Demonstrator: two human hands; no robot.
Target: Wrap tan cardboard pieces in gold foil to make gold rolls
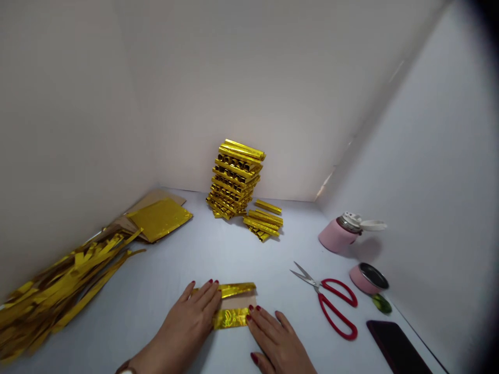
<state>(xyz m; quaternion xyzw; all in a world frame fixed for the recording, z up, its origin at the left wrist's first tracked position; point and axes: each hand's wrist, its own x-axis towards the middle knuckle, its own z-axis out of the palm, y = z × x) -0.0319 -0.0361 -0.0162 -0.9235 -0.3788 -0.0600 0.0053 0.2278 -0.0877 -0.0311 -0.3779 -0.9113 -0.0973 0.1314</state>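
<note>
A piece of gold foil paper (231,318) with its long edges folded in lies on the white table, its beige inner side (239,301) showing as a strip between the folds. My left hand (197,307) rests flat across the paper's left end, fingers stretched out, hiding that end. At the lower right corner, the fingertips of my right hand (277,337) touch the paper, with its fingers extended and thumb apart. To the right of the hands lie red-handled scissors (338,306) with blades parted.
A stack of gold foil tubes (236,179) stands at the back, with loose tubes (265,223) beside it. At left lie gold sheets (161,219) and foil strips (74,280). A pink bottle (337,235), pink cup-shaped lid (364,280) and black phone (395,345) are at right.
</note>
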